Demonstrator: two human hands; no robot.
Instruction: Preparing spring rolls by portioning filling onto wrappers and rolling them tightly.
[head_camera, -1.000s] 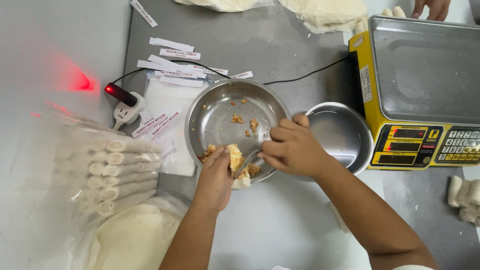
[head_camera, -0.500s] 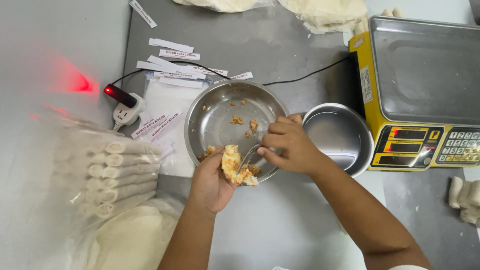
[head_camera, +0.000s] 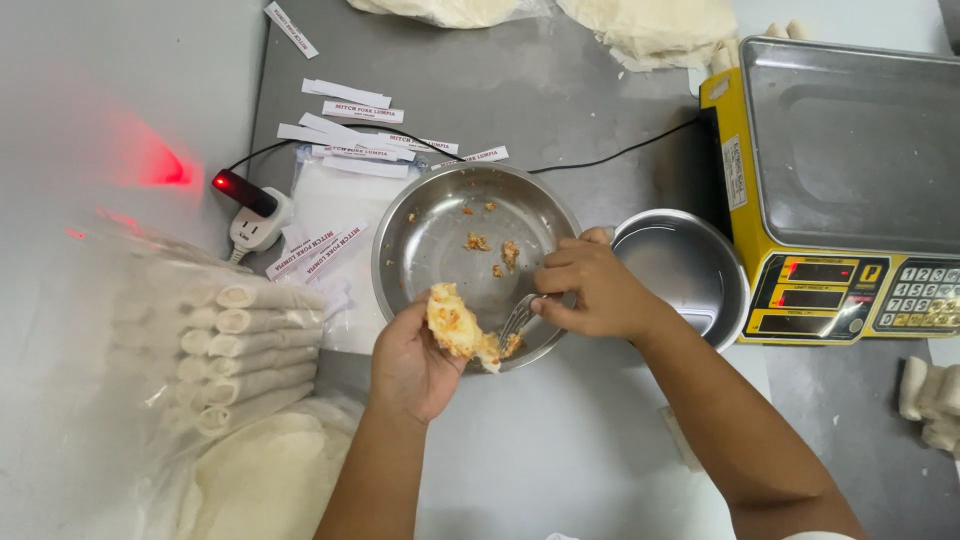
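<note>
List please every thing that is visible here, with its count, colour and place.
big bowl: one, steel, centre
filling lump: one, yellow-orange, in left hand
fork: one, metal, in right hand
small bowl: one, steel, right of big bowl
scale: one, yellow, right
paper strips: several, white, upper left
rolls: a stack, pale, left
plug: one, white, red light, left
left hand: one, below big bowl
right hand: one, over big bowl's rim

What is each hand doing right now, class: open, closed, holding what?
Left hand: closed in a grip on a lump of filling at the bowl rim.
Right hand: closed on a fork, tines at the filling.
</note>
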